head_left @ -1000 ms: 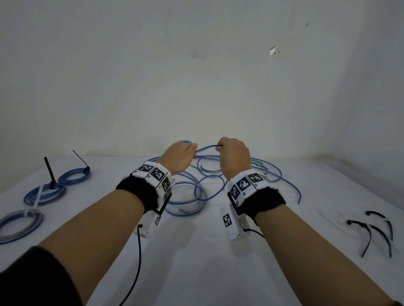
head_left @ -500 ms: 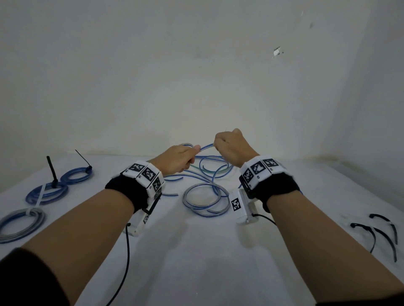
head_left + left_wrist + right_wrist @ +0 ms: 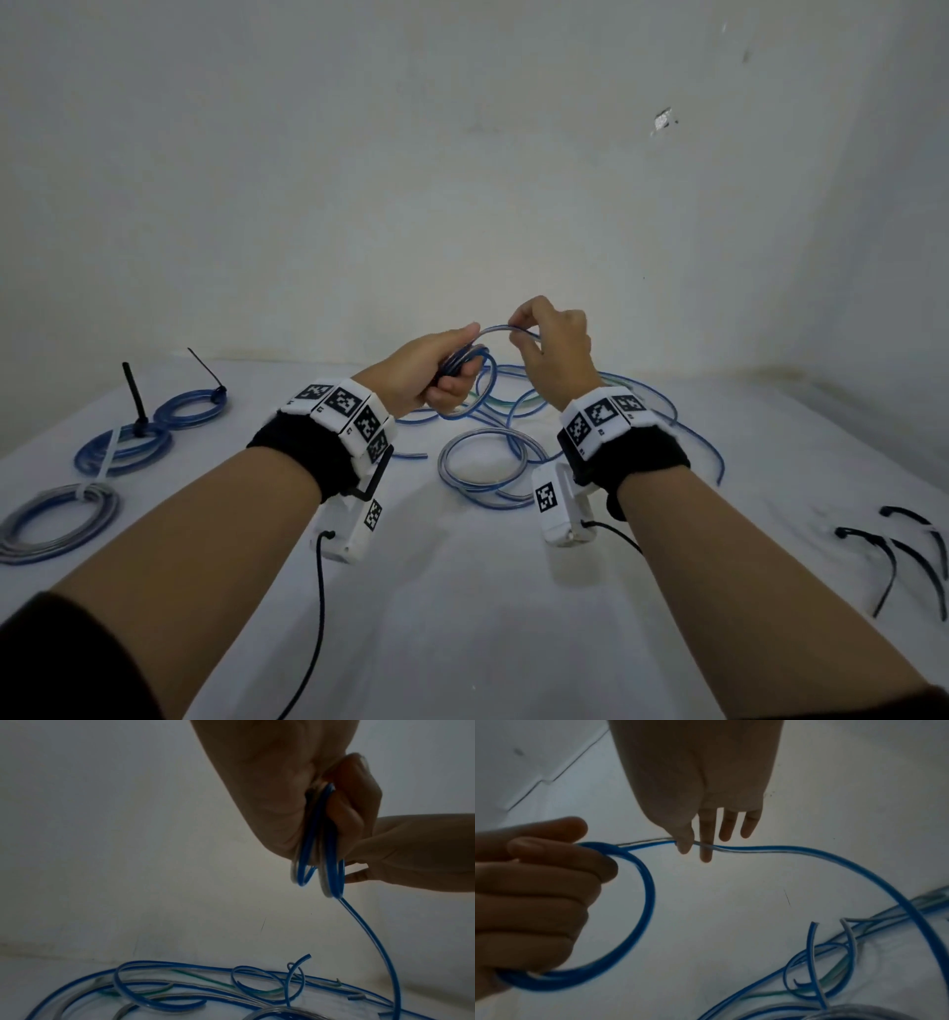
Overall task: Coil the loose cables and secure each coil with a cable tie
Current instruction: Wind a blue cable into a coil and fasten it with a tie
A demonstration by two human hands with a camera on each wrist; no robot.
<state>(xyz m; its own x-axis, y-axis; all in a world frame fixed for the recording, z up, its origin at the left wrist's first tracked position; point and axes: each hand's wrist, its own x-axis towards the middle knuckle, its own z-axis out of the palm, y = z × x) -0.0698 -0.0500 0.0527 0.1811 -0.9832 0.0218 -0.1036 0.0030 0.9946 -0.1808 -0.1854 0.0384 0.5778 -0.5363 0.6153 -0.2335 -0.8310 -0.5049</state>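
My left hand [image 3: 436, 372] grips a small coil of blue cable [image 3: 464, 357] held above the white table; its curled fingers [image 3: 352, 801] wrap the loops [image 3: 331, 850]. My right hand [image 3: 552, 342] pinches the same cable's running strand [image 3: 757, 850] between thumb and forefinger [image 3: 706, 850], just right of the coil [image 3: 644, 902]. The strand drops from the coil to a tangle of loose blue, clear and green cables [image 3: 493, 452] on the table beneath both hands [image 3: 180, 983].
Three tied coils lie at the left: two blue ones [image 3: 190, 408] [image 3: 123, 449] with black ties and a grey-blue one [image 3: 56, 519] with a white tie. Loose black cable ties [image 3: 898, 555] lie at the right. A white wall stands close behind.
Both hands have risen off the pile. The left hand now holds gathered loops, and the right hand has shifted along the strand and bends it toward the coil.
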